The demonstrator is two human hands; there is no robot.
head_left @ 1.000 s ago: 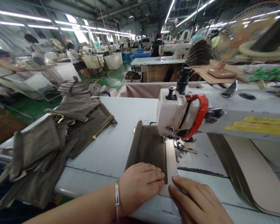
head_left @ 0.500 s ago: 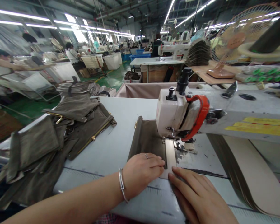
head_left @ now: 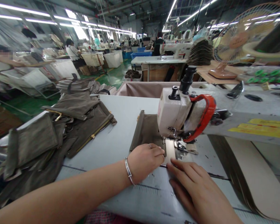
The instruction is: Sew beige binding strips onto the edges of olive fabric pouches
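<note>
The right hand [head_left: 193,186] lies nearest, palm down with the fingers stretched and a little apart; its fingertips touch the near end of the pale strip [head_left: 170,149], and I see nothing gripped. The left hand [head_left: 147,162] is flat too, fingers close together and slightly bent, pressing on the near part of the brown fabric piece [head_left: 149,130] without closing around it. This piece lies on the white table [head_left: 124,109], its right side beside the strip and partly hidden by the sewing machine head [head_left: 170,115]. If the two hands press unequally, the strip could turn and its edge run crooked. Because the fingertips are near the machine head, a slip forward could perhaps hurt a finger; the needle is too small to tell. Farther left, the loose pile [head_left: 37,133] seems likely to slide if bumped.
</note>
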